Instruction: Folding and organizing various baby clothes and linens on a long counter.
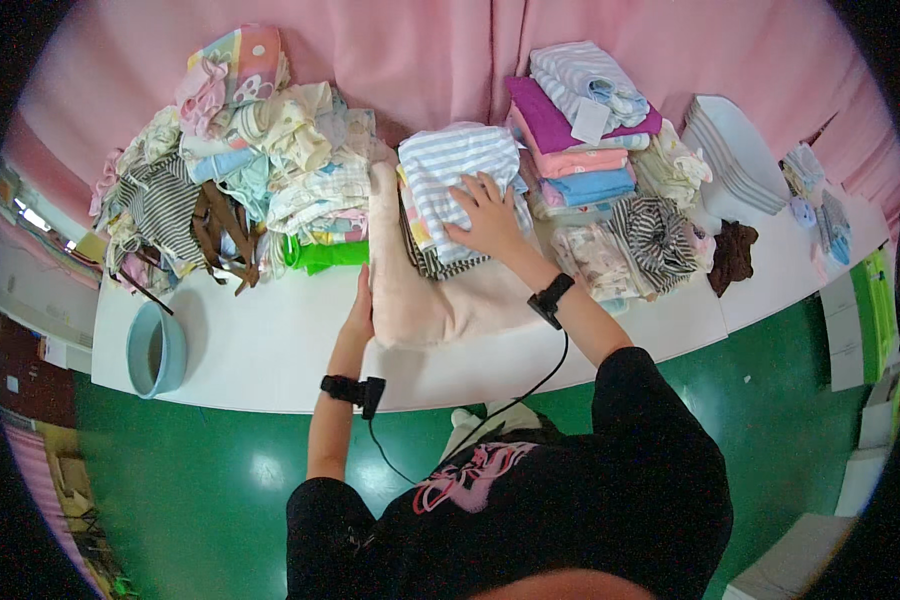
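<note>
My right hand [492,216] lies with fingers spread on a folded blue-and-white striped cloth [450,155]. That cloth tops a small stack, with a black-and-white striped fabric [418,235] showing beneath it. The stack rests on a cream-pink padded blanket [420,318] with a raised left edge. Against this left edge, my left hand [361,308] is held upright and seen side-on, its visible fingers straight and holding nothing I can see. Just beyond its fingertips is a bright green cloth [325,254] at the foot of the left pile.
A big loose heap of clothes [165,200] fills the table's left side. Folded textiles, including a purple one [540,115], are stacked right of the blanket. A blue-grey bucket [157,352] stands at the front left edge; nested white bins [735,150] and a brown cloth [733,258] lie right.
</note>
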A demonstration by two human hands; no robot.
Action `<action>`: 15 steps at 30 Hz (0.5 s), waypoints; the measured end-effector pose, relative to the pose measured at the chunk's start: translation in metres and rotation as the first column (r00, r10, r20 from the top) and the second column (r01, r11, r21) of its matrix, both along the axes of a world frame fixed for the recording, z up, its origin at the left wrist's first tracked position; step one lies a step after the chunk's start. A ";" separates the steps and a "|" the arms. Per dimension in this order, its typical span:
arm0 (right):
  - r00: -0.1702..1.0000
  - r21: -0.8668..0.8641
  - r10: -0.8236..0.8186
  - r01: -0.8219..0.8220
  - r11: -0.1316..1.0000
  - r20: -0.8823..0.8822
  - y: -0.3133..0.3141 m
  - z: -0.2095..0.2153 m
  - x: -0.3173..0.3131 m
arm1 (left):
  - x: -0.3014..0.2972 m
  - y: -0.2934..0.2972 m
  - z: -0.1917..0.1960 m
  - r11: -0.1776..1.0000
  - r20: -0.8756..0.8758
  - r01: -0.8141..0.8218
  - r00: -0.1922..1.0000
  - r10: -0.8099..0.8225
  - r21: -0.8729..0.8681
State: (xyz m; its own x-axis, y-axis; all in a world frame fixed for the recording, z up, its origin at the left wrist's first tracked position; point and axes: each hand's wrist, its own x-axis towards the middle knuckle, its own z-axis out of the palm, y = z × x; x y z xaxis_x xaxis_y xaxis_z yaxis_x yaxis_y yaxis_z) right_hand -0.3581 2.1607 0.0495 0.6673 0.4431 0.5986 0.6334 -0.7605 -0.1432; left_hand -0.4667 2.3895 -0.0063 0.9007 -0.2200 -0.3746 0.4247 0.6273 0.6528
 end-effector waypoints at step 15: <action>0.216 0.666 0.655 0.467 0.582 -0.724 -0.063 0.000 0.064 | 0.096 -0.049 0.051 0.770 -0.118 0.080 0.993 -0.006 0.632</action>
